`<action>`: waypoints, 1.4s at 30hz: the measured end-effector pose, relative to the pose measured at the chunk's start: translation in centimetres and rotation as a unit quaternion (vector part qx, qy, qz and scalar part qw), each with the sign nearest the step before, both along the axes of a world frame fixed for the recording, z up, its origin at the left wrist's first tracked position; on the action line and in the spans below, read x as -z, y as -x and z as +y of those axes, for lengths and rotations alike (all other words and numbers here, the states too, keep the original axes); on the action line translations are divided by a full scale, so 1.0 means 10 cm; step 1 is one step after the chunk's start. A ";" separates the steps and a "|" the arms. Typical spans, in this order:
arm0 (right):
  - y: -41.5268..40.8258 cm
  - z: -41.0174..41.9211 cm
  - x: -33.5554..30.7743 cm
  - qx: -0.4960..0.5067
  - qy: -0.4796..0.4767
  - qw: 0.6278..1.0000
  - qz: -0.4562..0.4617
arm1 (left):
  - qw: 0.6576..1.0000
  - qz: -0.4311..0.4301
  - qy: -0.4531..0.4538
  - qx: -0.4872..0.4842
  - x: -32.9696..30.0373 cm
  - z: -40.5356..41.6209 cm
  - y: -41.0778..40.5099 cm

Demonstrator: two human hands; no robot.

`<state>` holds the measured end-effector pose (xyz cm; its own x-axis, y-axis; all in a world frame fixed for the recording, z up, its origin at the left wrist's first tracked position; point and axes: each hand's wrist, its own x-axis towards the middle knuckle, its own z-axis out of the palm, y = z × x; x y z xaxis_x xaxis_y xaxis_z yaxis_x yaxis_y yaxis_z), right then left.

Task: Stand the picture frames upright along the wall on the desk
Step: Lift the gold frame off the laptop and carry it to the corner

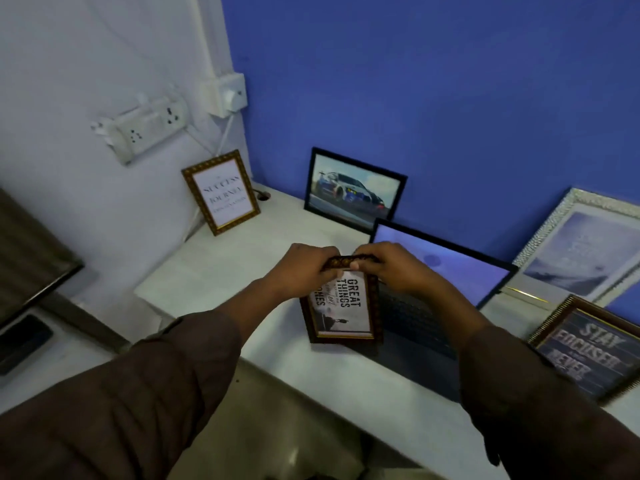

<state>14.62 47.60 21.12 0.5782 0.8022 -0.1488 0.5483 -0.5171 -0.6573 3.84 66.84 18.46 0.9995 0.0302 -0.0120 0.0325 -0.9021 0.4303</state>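
Observation:
A small dark brown frame [346, 308] reading "GREAT THINGS" hangs above the white desk [242, 265], its text turned sideways. My left hand [304, 270] and my right hand [391, 268] both grip its top edge. A gold-edged "SUCCESS" frame [221, 192] stands upright against the white wall at the desk's far left. A black-framed car picture [353, 190] leans on the blue wall. A silver-white frame [585, 251] leans on the blue wall at the right. A dark "STAY FOCUSED" frame [588, 351] rests tilted at the desk's right front.
An open laptop [433, 299] sits on the desk just right of the held frame, its screen lit. A socket strip [145, 128] and a switch box [227, 95] are on the white wall. At the far left are a monitor [31, 251] and a phone [20, 341].

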 end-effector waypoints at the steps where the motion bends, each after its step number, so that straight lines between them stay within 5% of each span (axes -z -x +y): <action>1: 0.05 0.13 -0.08 -0.009 -0.005 1.000 -0.002 | 1.000 0.003 0.029 -0.008 -0.03 0.08 0.08; 6: 0.24 0.69 -0.18 0.077 -0.110 0.991 0.004 | 0.948 -0.038 0.275 -0.155 -0.01 0.56 0.52; 12: 0.27 0.98 0.02 0.191 -0.144 0.969 0.065 | 0.812 -0.113 0.477 -0.317 0.10 1.02 0.89; 24: 0.46 1.36 0.32 0.331 -0.200 0.852 0.354 | 0.700 -0.098 0.594 -0.385 0.25 1.17 0.86; 28: 0.32 1.51 0.35 0.330 -0.208 0.847 0.360 | 0.625 -0.009 0.696 -0.353 0.19 1.32 0.78; 35: 0.02 1.79 0.33 0.290 -0.224 0.856 0.364 | 0.630 0.045 0.709 -0.315 0.30 1.45 0.62; 42: -0.19 1.82 0.50 0.273 -0.172 0.878 0.354 | 0.565 0.087 0.761 -0.307 0.50 1.58 0.46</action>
